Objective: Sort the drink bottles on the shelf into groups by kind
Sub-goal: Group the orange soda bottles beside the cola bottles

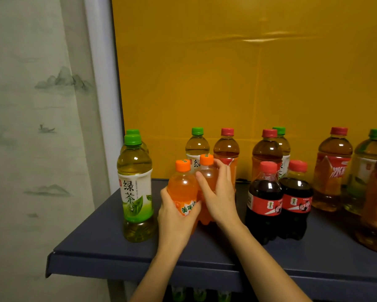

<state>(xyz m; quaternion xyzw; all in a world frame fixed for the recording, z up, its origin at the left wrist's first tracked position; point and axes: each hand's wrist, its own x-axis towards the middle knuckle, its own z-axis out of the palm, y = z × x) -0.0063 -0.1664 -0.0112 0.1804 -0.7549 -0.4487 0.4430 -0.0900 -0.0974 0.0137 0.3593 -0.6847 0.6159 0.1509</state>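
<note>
Knock-over risk: we grip touching orange soda bottles (pixel 183 186) on shelf (pixel 117 247), one per hand. Green tea bottle (pixel 136 192) just beside left hand (pixel 174 216), cola bottles (pixel 266 199) beside right hand (pixel 218 192); careless slide could topple them.

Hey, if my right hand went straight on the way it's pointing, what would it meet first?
The right hand grips an orange soda bottle; pushed on, that would probably meet the green tea bottle standing behind it, though depth is unclear.

Each hand (pixel 178 216) around an orange soda bottle (pixel 183 188)
</note>
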